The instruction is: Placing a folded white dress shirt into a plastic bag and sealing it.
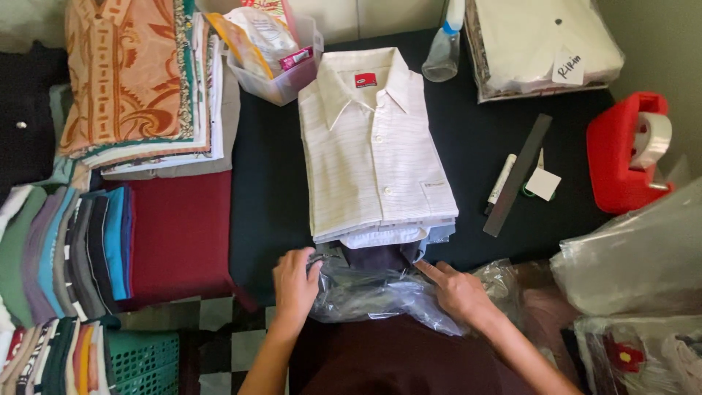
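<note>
A clear plastic bag (373, 292) is pinched at its mouth by the left hand (295, 285) and pressed flat by the open right hand (461, 292), kept lined up with the folded striped shirt (373, 146) lying mid-bench (270, 183).

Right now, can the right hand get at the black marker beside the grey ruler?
Probably yes. The right hand rests on the clear plastic bag, and the black cloth between it and the marker by the ruler looks bare.

clear plastic bag (373, 296), crumpled, below folded striped shirt (373, 146)
</note>
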